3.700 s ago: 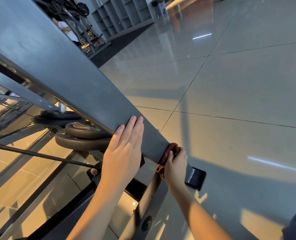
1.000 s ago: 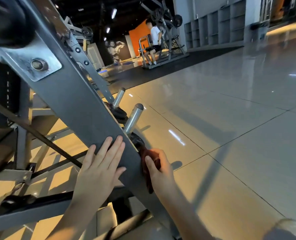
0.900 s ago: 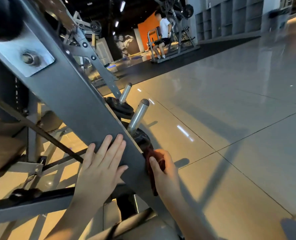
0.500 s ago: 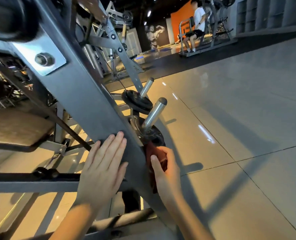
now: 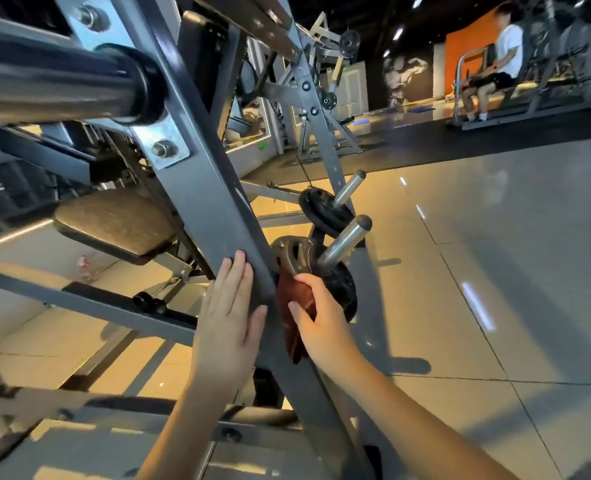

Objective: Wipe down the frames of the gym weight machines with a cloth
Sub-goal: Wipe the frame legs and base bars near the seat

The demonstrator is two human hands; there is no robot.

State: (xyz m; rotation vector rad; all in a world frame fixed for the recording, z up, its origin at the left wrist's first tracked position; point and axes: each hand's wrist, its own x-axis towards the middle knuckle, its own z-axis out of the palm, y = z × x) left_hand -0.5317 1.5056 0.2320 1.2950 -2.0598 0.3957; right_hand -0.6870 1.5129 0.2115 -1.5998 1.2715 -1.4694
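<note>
Head view: the right hand (image 5: pixel 321 323) grips the red cloth (image 5: pixel 291 301) against the right edge of the slanted frame beam (image 5: pixel 211 202) — mid-wipe, I judge — while the left hand (image 5: pixel 230 317) rests flat, fingers straight, on its face. The next move calls for sliding the cloth along the beam, past the weight plates (image 5: pixel 341 287).

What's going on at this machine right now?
A person is wiping the slanted grey frame beam of a weight machine. The right hand holds a reddish-brown cloth against the beam's right edge, close beside the weight plates stored on steel pegs. The left hand lies flat, fingers straight, on the beam's face. Another person sits at a machine far behind.
</note>
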